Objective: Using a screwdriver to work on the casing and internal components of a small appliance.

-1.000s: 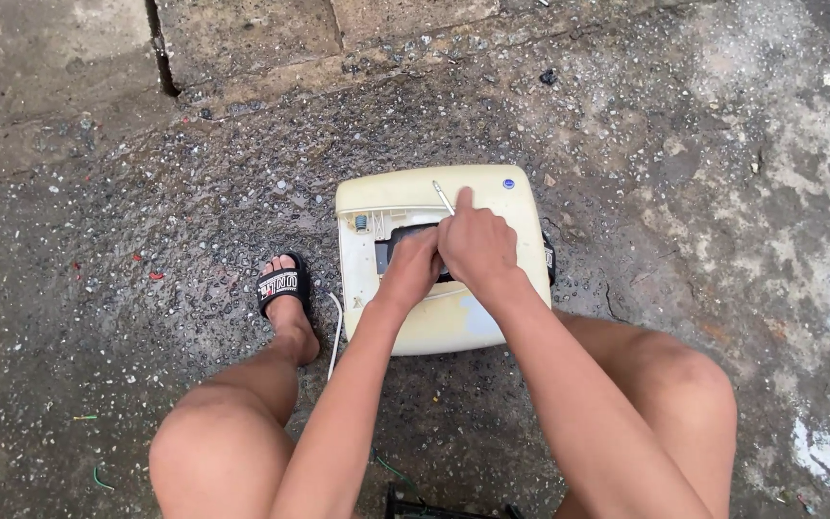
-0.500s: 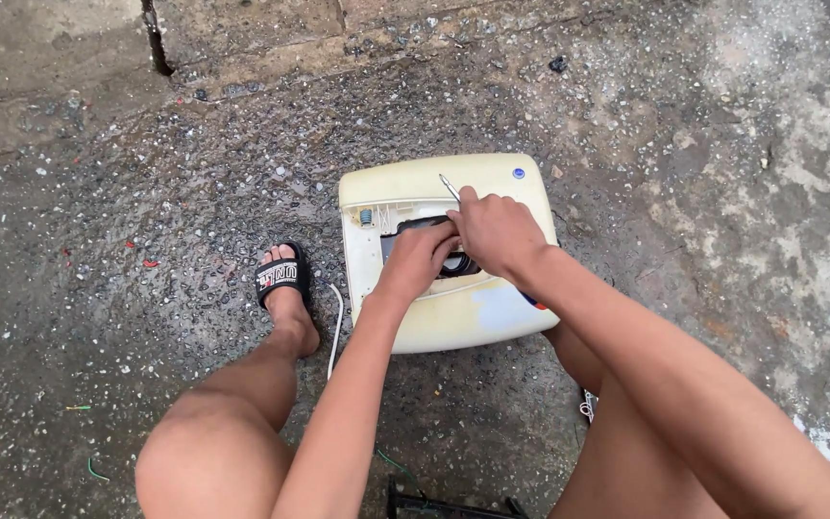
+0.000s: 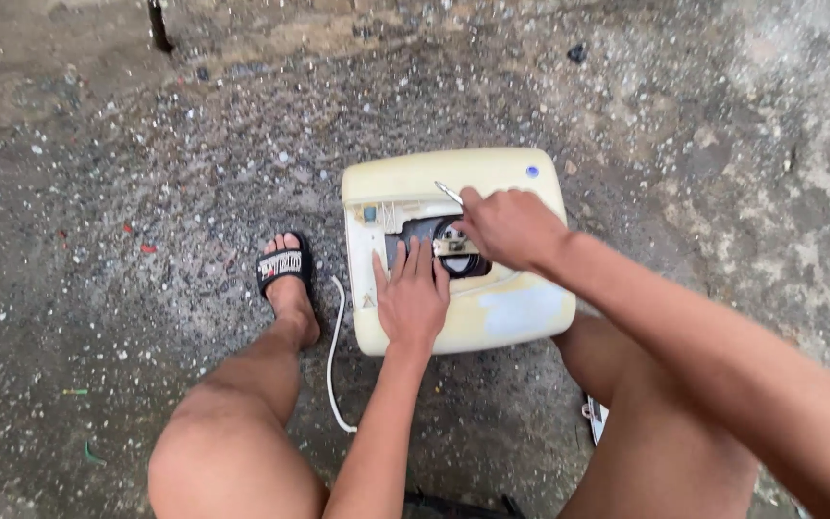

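Yellowed plastic casing (image 3: 492, 312) — rounded, scuffed, left hand (image 3: 413, 298) flat, fingers apart, right hand (image 3: 509, 228) clamped on thin metal tool (image 3: 448, 192).

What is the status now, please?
Left hand flat on heater. Right hand holds thin tool at the open panel. White cord beside the heater.

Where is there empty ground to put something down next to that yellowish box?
Bare ground lies beyond the yellowish box toward the wall, and left of the sandalled foot. It is crowded at the box's opening, where the left hand and right hand work.
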